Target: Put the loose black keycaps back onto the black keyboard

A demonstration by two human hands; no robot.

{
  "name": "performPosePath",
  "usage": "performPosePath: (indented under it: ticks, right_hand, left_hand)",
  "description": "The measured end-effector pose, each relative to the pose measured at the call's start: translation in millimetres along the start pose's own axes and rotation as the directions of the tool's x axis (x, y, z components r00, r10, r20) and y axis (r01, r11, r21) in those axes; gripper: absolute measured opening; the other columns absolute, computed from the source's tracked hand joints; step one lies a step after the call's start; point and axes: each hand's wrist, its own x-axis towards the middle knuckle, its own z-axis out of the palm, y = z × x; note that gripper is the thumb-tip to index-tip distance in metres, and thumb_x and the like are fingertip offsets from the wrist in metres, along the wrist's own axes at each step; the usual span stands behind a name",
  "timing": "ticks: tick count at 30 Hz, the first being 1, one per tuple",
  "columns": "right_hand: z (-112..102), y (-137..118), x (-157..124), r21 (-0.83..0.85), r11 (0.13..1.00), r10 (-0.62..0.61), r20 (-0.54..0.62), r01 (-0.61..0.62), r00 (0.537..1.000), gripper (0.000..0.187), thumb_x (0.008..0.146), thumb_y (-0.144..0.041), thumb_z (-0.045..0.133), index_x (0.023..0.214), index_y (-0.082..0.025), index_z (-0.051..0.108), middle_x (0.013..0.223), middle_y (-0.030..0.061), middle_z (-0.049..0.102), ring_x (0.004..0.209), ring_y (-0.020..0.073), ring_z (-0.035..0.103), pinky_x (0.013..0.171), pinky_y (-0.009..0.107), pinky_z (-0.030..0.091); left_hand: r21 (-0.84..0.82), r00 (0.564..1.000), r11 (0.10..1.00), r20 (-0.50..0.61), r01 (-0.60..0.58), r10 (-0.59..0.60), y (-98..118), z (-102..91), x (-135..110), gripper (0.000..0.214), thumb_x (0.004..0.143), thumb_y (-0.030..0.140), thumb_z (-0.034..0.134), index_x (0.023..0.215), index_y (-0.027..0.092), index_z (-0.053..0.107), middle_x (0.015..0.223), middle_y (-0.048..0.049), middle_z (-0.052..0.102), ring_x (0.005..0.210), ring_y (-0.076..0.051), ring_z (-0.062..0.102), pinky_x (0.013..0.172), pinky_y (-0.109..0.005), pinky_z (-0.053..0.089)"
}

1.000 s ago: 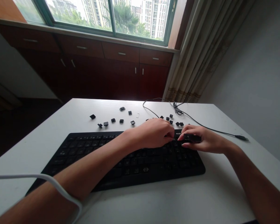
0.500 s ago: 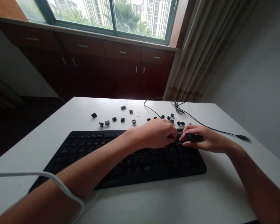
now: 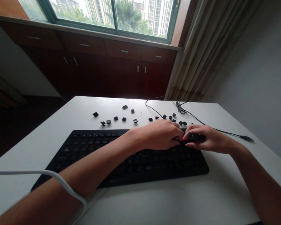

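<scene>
A black keyboard (image 3: 103, 153) lies across the white table (image 3: 168, 200). My left hand (image 3: 160, 134) rests over its upper right keys, fingers curled and pinched at something hidden under them. My right hand (image 3: 208, 140) sits beside it at the keyboard's right end, closed on a long black keycap (image 3: 196, 136) held between thumb and fingers. The two hands' fingertips meet. Several loose black keycaps (image 3: 123, 119) lie scattered on the table behind the keyboard.
A black cable (image 3: 201, 122) with a USB plug (image 3: 247, 138) runs over the table's back right. A white cord (image 3: 49, 178) crosses my left forearm. Dark wooden cabinets (image 3: 121, 68) stand under a window, with a curtain (image 3: 201, 56) at right.
My left hand has slid a little to the right until its fingertips touch those of my right hand. The right hand has kept hold of the long keycap.
</scene>
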Motion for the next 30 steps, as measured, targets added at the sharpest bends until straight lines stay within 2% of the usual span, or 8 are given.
performPosePath:
  ticks: [4,10,14,20,25,30]
  right_hand:
    - [1.1,-1.8,0.2,-0.002,1.000,0.005,-0.004,-0.005,1.000,0.022,0.083,-0.035,0.077,0.099,-0.020,0.074,0.107,0.0073,0.066,0.091,0.0210,0.064,0.078,0.031,0.053]
    - [2.5,-4.0,-0.1,-0.011,1.000,0.007,-0.002,-0.007,1.000,0.024,0.084,-0.038,0.075,0.097,-0.019,0.072,0.108,0.0087,0.065,0.094,0.0231,0.063,0.083,0.034,0.053]
    - [2.2,-3.5,-0.2,-0.009,1.000,0.012,-0.003,-0.012,1.000,0.026,0.084,-0.039,0.075,0.100,-0.019,0.073,0.107,0.0088,0.066,0.094,0.0235,0.063,0.082,0.035,0.054]
    - [2.8,-2.7,0.7,-0.013,1.000,0.009,-0.016,-0.010,1.000,0.021,0.082,-0.035,0.077,0.094,-0.020,0.073,0.107,0.0084,0.067,0.095,0.0243,0.064,0.084,0.035,0.054]
    - [3.2,-2.9,1.5,-0.027,1.000,0.007,-0.013,-0.007,1.000,0.025,0.082,-0.036,0.076,0.102,-0.021,0.075,0.107,0.0082,0.067,0.092,0.0234,0.065,0.081,0.034,0.054]
    - [3.0,-0.6,0.0,-0.039,0.999,-0.019,-0.034,0.017,0.999,0.025,0.082,-0.037,0.077,0.102,-0.021,0.077,0.105,0.0079,0.068,0.090,0.0224,0.066,0.078,0.033,0.055]
  left_hand:
    - [0.043,0.997,0.996,0.002,-0.074,0.074,1.3,1.6,1.0,0.033,0.090,0.008,0.053,0.113,0.020,0.075,0.112,-0.0084,0.071,0.100,-0.022,0.068,0.084,-0.030,0.051]
    - [0.091,0.989,0.985,0.038,-0.145,0.142,2.3,1.5,0.5,0.036,0.090,0.007,0.052,0.113,0.022,0.076,0.115,-0.0070,0.070,0.105,-0.022,0.065,0.083,-0.032,0.051]
    - [0.109,0.990,0.984,0.032,-0.139,0.136,2.0,2.2,0.2,0.035,0.089,0.007,0.053,0.114,0.020,0.074,0.116,-0.0089,0.070,0.105,-0.023,0.065,0.082,-0.032,0.051]
    - [0.111,0.992,0.986,0.034,-0.127,0.124,1.0,5.8,-0.5,0.037,0.089,0.007,0.053,0.116,0.020,0.074,0.116,-0.0088,0.069,0.106,-0.023,0.064,0.083,-0.032,0.051]
    - [0.115,0.992,0.986,0.029,-0.122,0.119,1.2,5.8,-0.6,0.034,0.090,0.008,0.054,0.113,0.022,0.075,0.115,-0.0082,0.069,0.104,-0.022,0.064,0.081,-0.032,0.051]
    - [0.122,0.992,0.984,0.031,-0.127,0.124,0.9,5.6,-0.4,0.037,0.089,0.006,0.054,0.117,0.020,0.073,0.116,-0.0086,0.070,0.105,-0.023,0.064,0.081,-0.033,0.051]
